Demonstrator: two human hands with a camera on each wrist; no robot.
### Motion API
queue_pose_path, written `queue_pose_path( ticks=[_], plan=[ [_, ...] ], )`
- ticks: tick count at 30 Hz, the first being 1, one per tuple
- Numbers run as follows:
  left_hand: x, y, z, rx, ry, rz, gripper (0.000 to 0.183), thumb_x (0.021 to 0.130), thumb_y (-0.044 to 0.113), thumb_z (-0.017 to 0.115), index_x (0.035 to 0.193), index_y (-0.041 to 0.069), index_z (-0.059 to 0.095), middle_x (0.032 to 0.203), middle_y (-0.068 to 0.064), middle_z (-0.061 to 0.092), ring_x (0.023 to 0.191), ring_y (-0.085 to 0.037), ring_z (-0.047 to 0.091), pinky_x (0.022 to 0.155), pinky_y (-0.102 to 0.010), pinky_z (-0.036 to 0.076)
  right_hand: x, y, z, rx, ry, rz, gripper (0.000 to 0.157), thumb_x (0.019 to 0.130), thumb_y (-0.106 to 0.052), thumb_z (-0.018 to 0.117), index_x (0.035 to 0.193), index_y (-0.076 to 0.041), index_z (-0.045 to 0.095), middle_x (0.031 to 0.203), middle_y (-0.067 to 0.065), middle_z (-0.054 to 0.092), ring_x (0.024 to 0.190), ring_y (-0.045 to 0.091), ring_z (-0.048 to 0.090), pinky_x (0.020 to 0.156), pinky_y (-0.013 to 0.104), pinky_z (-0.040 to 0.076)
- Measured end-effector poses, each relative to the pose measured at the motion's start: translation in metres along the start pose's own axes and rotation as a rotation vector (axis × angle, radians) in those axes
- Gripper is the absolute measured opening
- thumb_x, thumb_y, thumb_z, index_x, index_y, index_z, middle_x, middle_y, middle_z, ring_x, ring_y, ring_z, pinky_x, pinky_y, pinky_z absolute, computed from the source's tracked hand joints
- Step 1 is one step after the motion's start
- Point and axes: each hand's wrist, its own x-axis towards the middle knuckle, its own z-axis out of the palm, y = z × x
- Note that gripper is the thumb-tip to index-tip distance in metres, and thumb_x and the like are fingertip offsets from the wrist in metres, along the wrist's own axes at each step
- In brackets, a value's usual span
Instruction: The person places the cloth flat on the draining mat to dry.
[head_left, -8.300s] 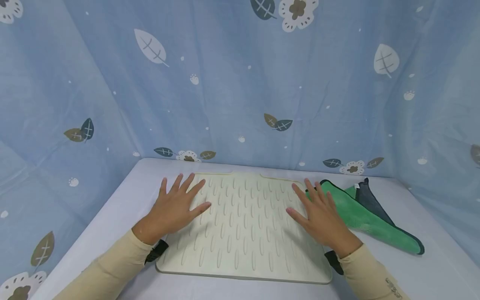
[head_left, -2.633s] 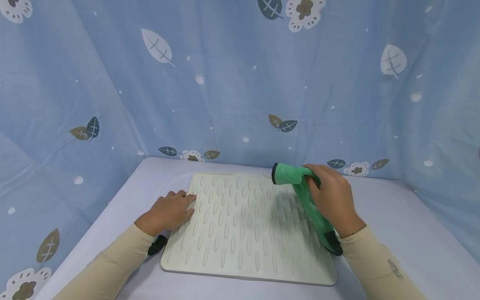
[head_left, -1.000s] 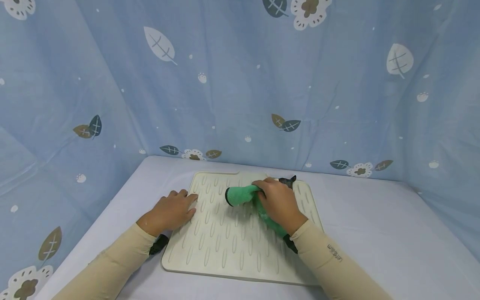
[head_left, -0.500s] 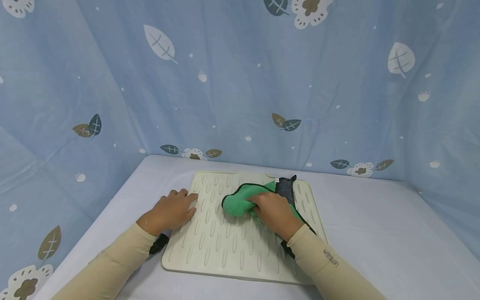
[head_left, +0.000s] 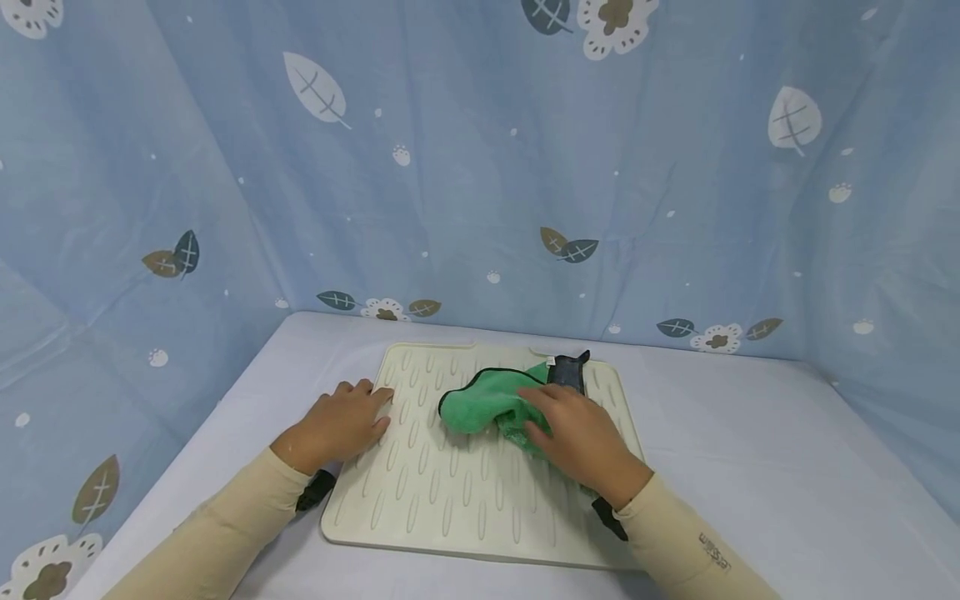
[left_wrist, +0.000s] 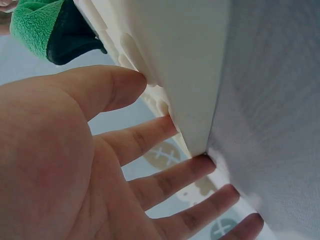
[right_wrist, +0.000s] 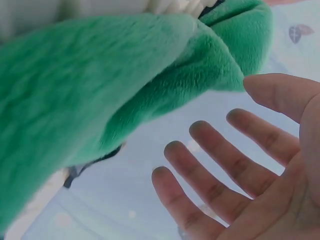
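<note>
Cloth of black-edged green plush [head_left: 483, 402] lies bunched on a cream, ridged, rectangular mat [head_left: 435, 504]. Near it, my right fingers [right_wrist: 227, 155] are spread, gripping nothing; my straight left fingers [left_wrist: 162, 186] touch the mat's edge. Pressing too lightly there could let it skid.

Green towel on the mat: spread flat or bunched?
Bunched: the green towel lies in raised folds on the ridged mat, its dark side partly showing.

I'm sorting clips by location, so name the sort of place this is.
Likely a screened-off work corner, perhaps set up for recording: blue leaf-and-flower fabric hangs behind and beside a white-topped table, which bears a ribbed mat with a green cloth on it.
</note>
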Motion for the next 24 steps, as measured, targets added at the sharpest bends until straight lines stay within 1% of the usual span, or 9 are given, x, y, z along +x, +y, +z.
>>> queue_pose_path(
  ticks=[3, 7, 10, 12, 15, 17, 20, 24],
  plan=[
    [-0.001, 0.001, -0.002, 0.0, -0.004, 0.001, 0.046, 0.1, 0.028, 0.058, 0.138, 0.003, 0.056, 0.132, -0.026, 0.057, 0.116, -0.049, 0.056, 0.084, -0.063, 0.052, -0.01, 0.006, -0.006, -0.011, 0.038, 0.009, 0.047, 0.087, -0.021, 0.079, 0.131, -0.014, 0.066, 0.114, 0.009, 0.071, 0.103, 0.027, 0.069, 0.079, 0.044, 0.057],
    [-0.001, 0.001, -0.002, 0.0, -0.005, 0.002, 0.046, 0.1, 0.028, 0.058, 0.138, 0.003, 0.056, 0.132, -0.026, 0.057, 0.116, -0.048, 0.056, 0.084, -0.062, 0.052, -0.02, 0.016, -0.009, 0.0, 0.029, 0.057, 0.046, 0.086, -0.021, 0.079, 0.129, -0.014, 0.067, 0.117, 0.009, 0.07, 0.106, 0.029, 0.068, 0.081, 0.046, 0.057],
    [-0.001, 0.001, -0.002, 0.001, -0.005, -0.001, 0.046, 0.1, 0.028, 0.058, 0.138, 0.003, 0.056, 0.132, -0.026, 0.057, 0.116, -0.048, 0.056, 0.084, -0.062, 0.051, -0.023, 0.022, -0.009, 0.021, -0.01, 0.093, 0.041, 0.086, -0.022, 0.079, 0.125, -0.012, 0.068, 0.12, 0.009, 0.07, 0.108, 0.03, 0.068, 0.081, 0.046, 0.057],
    [-0.001, 0.001, -0.002, 0.001, -0.003, -0.002, 0.046, 0.1, 0.029, 0.058, 0.139, 0.004, 0.056, 0.132, -0.025, 0.057, 0.117, -0.048, 0.056, 0.084, -0.062, 0.051, -0.025, 0.025, -0.008, 0.032, -0.039, 0.115, 0.037, 0.085, -0.024, 0.08, 0.119, -0.011, 0.07, 0.119, 0.009, 0.071, 0.107, 0.029, 0.069, 0.08, 0.046, 0.058],
    [0.0, 0.0, 0.0, -0.004, -0.003, -0.001, 0.046, 0.1, 0.029, 0.058, 0.139, 0.004, 0.056, 0.133, -0.025, 0.057, 0.117, -0.048, 0.056, 0.084, -0.063, 0.051, -0.026, 0.029, -0.008, 0.044, -0.09, 0.138, 0.03, 0.084, -0.026, 0.081, 0.109, -0.012, 0.072, 0.112, 0.006, 0.072, 0.097, 0.024, 0.07, 0.075, 0.042, 0.058],
    [0.001, 0.0, 0.001, -0.006, -0.006, -0.002, 0.046, 0.1, 0.029, 0.058, 0.139, 0.004, 0.056, 0.133, -0.025, 0.057, 0.117, -0.048, 0.056, 0.085, -0.063, 0.051, -0.027, 0.031, -0.009, 0.045, -0.131, 0.157, 0.028, 0.082, -0.028, 0.083, 0.103, -0.015, 0.073, 0.104, 0.002, 0.072, 0.089, 0.019, 0.069, 0.07, 0.039, 0.056],
    [0.001, -0.001, 0.002, -0.007, -0.016, -0.003, 0.047, 0.101, 0.029, 0.058, 0.14, 0.004, 0.055, 0.134, -0.025, 0.056, 0.118, -0.048, 0.055, 0.085, -0.062, 0.051, -0.029, 0.032, -0.01, 0.04, -0.196, 0.181, 0.028, 0.078, -0.033, 0.086, 0.098, -0.018, 0.073, 0.097, -0.002, 0.07, 0.082, 0.014, 0.065, 0.067, 0.037, 0.054],
    [0.001, -0.002, 0.002, -0.001, -0.017, -0.002, 0.047, 0.101, 0.03, 0.058, 0.14, 0.004, 0.055, 0.134, -0.025, 0.056, 0.118, -0.048, 0.055, 0.085, -0.062, 0.051, -0.031, 0.034, -0.009, 0.037, -0.26, 0.189, 0.031, 0.074, -0.037, 0.088, 0.096, -0.021, 0.073, 0.096, -0.004, 0.068, 0.083, 0.012, 0.062, 0.069, 0.037, 0.053]
  ],
)
